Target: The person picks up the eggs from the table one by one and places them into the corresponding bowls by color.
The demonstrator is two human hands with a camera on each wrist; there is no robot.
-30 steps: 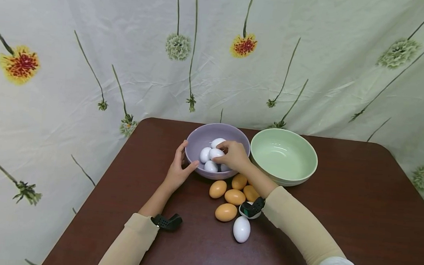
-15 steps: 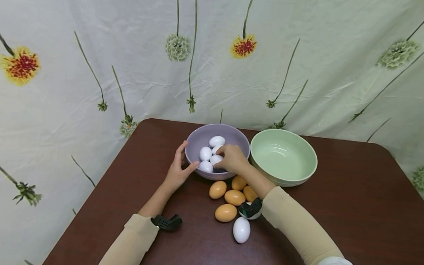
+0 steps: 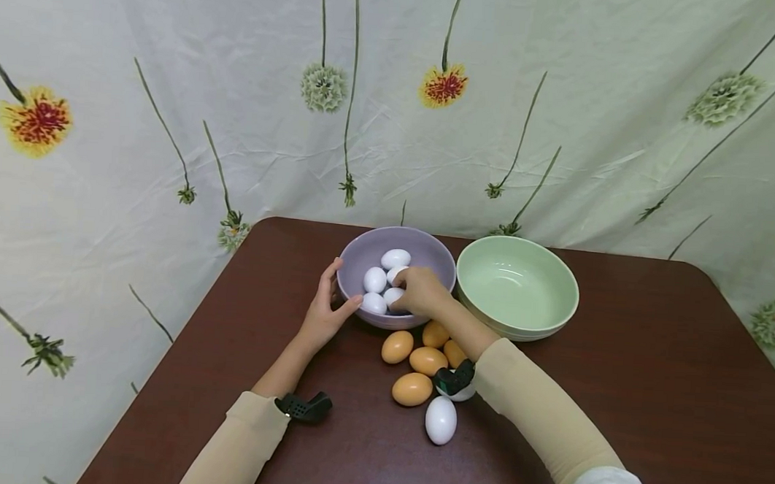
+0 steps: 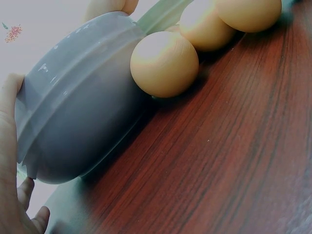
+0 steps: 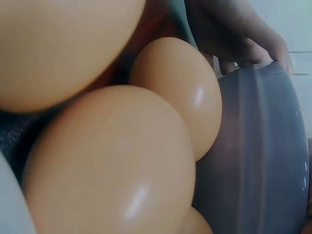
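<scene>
Placement of one white egg (image 3: 393,297) inside the purple bowl (image 3: 429,250) appears under way: left hand (image 3: 323,317) grips its side; right hand (image 3: 424,291) curls at the egg, hold unclear; next move likely calls for gentle release.

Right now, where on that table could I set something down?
Bare tabletop stretches right of the green bowl and right sleeve; another patch lies left of the left hand. It's crowded in front of the purple bowl, where orange eggs and two white eggs cluster.
</scene>
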